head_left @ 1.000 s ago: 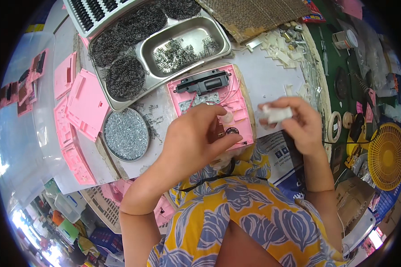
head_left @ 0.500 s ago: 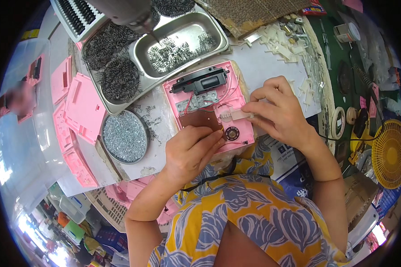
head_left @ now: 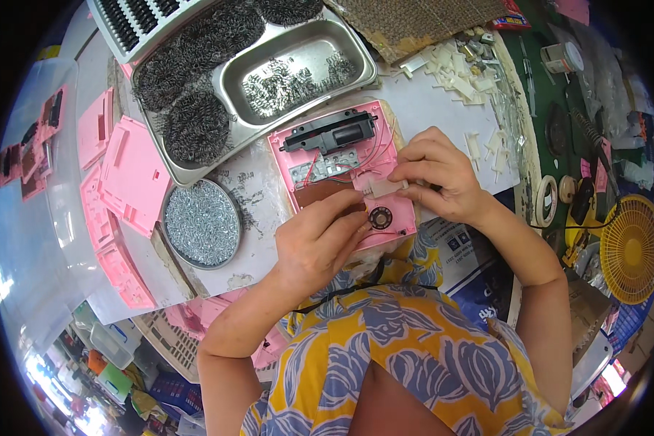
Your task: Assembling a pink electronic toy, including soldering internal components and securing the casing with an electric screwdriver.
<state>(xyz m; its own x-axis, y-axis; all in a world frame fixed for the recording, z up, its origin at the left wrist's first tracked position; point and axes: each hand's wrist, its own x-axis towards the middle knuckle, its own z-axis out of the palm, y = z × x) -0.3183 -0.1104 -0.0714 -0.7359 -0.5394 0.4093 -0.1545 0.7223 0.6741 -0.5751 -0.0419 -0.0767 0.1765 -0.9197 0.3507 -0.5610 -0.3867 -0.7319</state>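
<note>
A pink plastic housing (head_left: 281, 154) lies in front of me with its inside facing up. It holds a black mechanism (head_left: 327, 136), a metal plate, thin red wires, a brown board (head_left: 318, 192) and a round black part (head_left: 380, 217). Between thumb and fingers, my right hand (head_left: 443, 178) grips a translucent white plastic piece (head_left: 386, 188) above the housing. My left hand (head_left: 320, 236) is closed over the brown board, its fingertips at the left end of that piece. Whatever those fingertips pinch is hidden.
Beyond the housing, a metal tray (head_left: 298, 109) holds heaps of small springs. A round dish of screws (head_left: 201, 224) and pink panels (head_left: 131, 174) lie at left. White plastic pieces (head_left: 454, 69) are piled at far right, near cardboard (head_left: 414, 25). A yellow fan (head_left: 630, 249) stands at right.
The power screwdriver at the top has gone out of view. My left fingers have moved up to the end of the white piece, where a coil spring showed before.
</note>
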